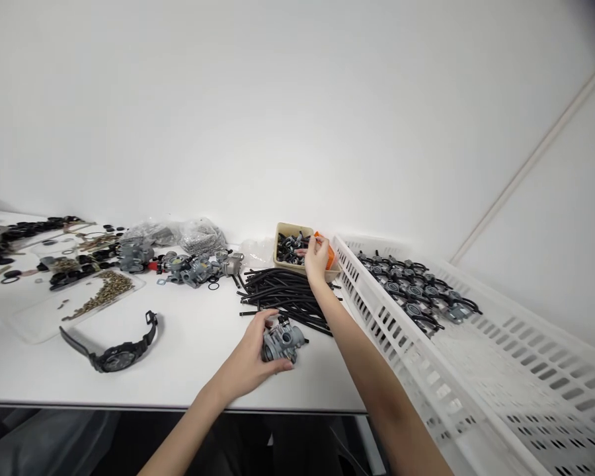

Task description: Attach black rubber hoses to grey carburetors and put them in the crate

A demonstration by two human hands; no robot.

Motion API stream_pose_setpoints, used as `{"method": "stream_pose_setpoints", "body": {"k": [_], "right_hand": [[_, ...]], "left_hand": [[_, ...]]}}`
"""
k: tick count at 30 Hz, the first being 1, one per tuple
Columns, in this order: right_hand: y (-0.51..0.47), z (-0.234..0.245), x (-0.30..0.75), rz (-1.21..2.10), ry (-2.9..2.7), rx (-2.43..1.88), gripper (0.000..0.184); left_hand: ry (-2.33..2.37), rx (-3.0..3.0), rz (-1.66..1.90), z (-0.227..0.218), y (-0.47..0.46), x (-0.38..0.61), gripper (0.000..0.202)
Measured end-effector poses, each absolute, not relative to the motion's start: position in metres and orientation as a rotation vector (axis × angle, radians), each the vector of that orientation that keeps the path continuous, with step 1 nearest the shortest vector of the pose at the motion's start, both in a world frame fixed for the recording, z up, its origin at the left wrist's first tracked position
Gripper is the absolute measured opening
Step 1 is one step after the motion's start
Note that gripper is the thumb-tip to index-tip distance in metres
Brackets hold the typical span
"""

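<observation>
My left hand (250,357) is wrapped round a grey metal carburetor (283,340) near the front of the white table. Thumb and fingers grip it from its left side. My right hand (317,259) reaches over a cream plastic bin (278,248) full of small black and metal parts (290,246). Its fingers are drawn together at the bin, and whatever they hold is too small to make out. An orange piece (330,254) shows behind that hand. Black rubber hoses (277,294) lie in a pile between my two hands.
A white slatted crate (371,317) on the right holds several carburetors with hoses (416,291). More carburetors (193,268), plastic bags (198,235) and brass fittings (104,294) lie to the left. A black wristwatch (119,357) rests near the table's front edge.
</observation>
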State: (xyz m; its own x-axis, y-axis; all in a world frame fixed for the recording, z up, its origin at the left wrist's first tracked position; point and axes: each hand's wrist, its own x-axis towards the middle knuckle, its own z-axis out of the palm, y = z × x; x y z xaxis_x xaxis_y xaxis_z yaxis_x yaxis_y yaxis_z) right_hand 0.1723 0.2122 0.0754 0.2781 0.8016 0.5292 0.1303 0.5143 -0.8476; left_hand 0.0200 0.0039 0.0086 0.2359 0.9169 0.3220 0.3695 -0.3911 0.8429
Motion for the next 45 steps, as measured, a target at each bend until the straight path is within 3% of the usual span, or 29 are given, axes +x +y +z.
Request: {"method": "stream_pose_setpoints", "body": {"k": [3, 5, 7, 10, 12, 20, 28, 45], "right_hand": [[0.171, 0.063, 0.187, 0.914, -0.963, -0.738, 0.026], [0.139, 0.052, 0.194, 1.057, -0.867, -0.643, 0.027], [0.109, 0.039, 0.199, 1.185, -0.816, -0.608, 0.031], [0.073, 0.024, 0.201, 1.328, -0.790, -0.606, 0.035], [0.057, 0.016, 0.201, 1.367, -0.805, -0.599, 0.034], [0.036, 0.006, 0.207, 1.132, -1.031, -0.607, 0.027], [0.032, 0.004, 0.206, 0.898, -1.266, -0.678, 0.023], [0.025, 0.010, 0.206, 0.887, -1.250, -0.735, 0.010]], "left_hand": [[1.062, 1.718, 0.971, 0.004, 0.002, 0.020, 0.111], [1.028, 1.689, 0.955, 0.004, -0.001, 0.023, 0.124], [1.051, 1.682, 1.049, 0.005, -0.002, 0.030, 0.115], [1.169, 1.712, 1.247, 0.001, -0.003, 0.044, 0.079], [1.263, 1.774, 1.315, -0.004, -0.002, 0.053, 0.067], [1.638, 1.825, 1.344, -0.006, -0.004, 0.081, 0.062], [1.485, 1.907, 1.347, -0.003, -0.001, 0.085, 0.043], [1.378, 1.823, 1.365, -0.008, 0.002, 0.080, 0.049]]}}
